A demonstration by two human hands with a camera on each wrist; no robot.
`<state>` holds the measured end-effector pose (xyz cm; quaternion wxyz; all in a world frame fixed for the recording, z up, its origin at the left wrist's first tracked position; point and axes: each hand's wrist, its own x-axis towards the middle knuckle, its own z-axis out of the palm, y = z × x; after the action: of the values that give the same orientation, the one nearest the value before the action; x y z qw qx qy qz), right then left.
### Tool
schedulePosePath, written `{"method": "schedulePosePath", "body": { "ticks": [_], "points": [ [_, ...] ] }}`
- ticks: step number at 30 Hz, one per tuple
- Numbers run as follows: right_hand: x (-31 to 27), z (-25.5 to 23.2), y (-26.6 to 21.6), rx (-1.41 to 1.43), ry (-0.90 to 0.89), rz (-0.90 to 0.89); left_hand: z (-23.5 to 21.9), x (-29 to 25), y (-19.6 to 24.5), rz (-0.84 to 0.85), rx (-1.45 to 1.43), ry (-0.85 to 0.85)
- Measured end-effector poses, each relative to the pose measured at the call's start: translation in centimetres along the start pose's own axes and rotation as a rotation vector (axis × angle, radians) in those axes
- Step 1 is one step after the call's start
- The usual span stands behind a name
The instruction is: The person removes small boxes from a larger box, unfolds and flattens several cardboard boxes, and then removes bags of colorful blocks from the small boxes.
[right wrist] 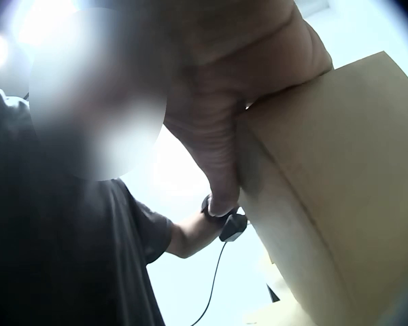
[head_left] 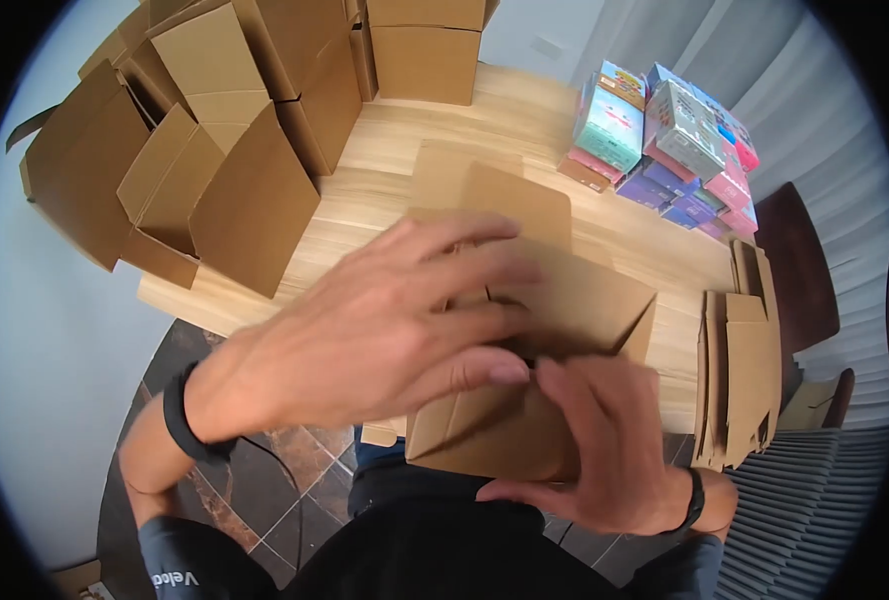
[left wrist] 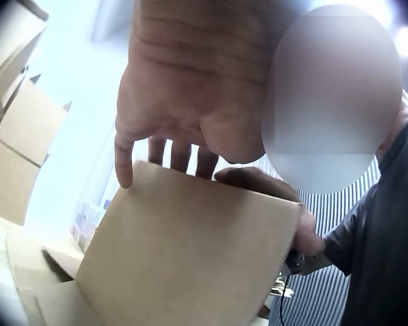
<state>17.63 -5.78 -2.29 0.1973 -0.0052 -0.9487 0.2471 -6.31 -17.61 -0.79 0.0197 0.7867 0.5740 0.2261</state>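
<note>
surface [head_left: 525, 115], pale wood | box [head_left: 495, 430], part-formed, held at the near edge | left hand [head_left: 390, 315]: grip loose, fingers spread over box top | right hand [head_left: 610, 440]: grip holds box side | step: likely folding box | next: probably right steadies, left presses top

Your left arm [head_left: 150, 480] reaches in from one side and your right arm [head_left: 717, 494] from the other, your left grip [head_left: 385, 325] palm-down with fingers [head_left: 475, 272] loosely extended, its thumb [head_left: 480, 369] close to your bent right grip [head_left: 615, 440], whose thumb stands apart from the fingers in a hold.
</note>
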Motion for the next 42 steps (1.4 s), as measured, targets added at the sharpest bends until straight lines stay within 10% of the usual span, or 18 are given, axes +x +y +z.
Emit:
{"method": "schedulePosePath", "body": {
  "ticks": [4, 5, 12, 18, 24, 29, 32, 37, 42],
  "points": [
    [-3.5, 1.6, -0.3, -0.290, 0.607, -0.623, 0.9, 0.4, -1.3, -0.052, -0.270, -0.027],
    [-3.9, 0.0, 0.3, -0.241, 0.379, -0.828, 0.9, 0.4, -1.2, -0.138, -0.388, -0.059],
    [-1.4, -3.3, 0.1, 0.193, 0.062, -0.376, -0.4, 1.0, -1.1, -0.313, -0.713, -0.070],
    [1.2, -1.6, 3.8, 0.067, 0.013, -0.222, -2.2, 1.2, -1.6, -0.608, -0.882, -0.460],
    [0.5, 0.1, 6.5, 0.259, 0.202, -0.420, -4.7, 2.1, -0.8, -0.667, -0.676, -0.552],
    [2.4, -2.3, 5.7, 0.413, -0.079, -0.459, -3.8, 2.6, -1.5, -0.637, -0.501, -0.579],
    [4.3, -4.3, 3.7, 0.463, -0.420, -0.010, -3.7, 3.3, -1.8, -0.552, -0.288, -0.622],
    [7.3, -2.1, -1.8, -0.633, -0.528, 0.096, -2.0, 3.2, -2.6, -0.418, -0.234, -0.484],
    [5.8, -2.1, -3.5, -0.694, -0.485, 0.056, -4.6, 3.5, -0.6, -0.510, -0.328, -0.543]
  ]
}}
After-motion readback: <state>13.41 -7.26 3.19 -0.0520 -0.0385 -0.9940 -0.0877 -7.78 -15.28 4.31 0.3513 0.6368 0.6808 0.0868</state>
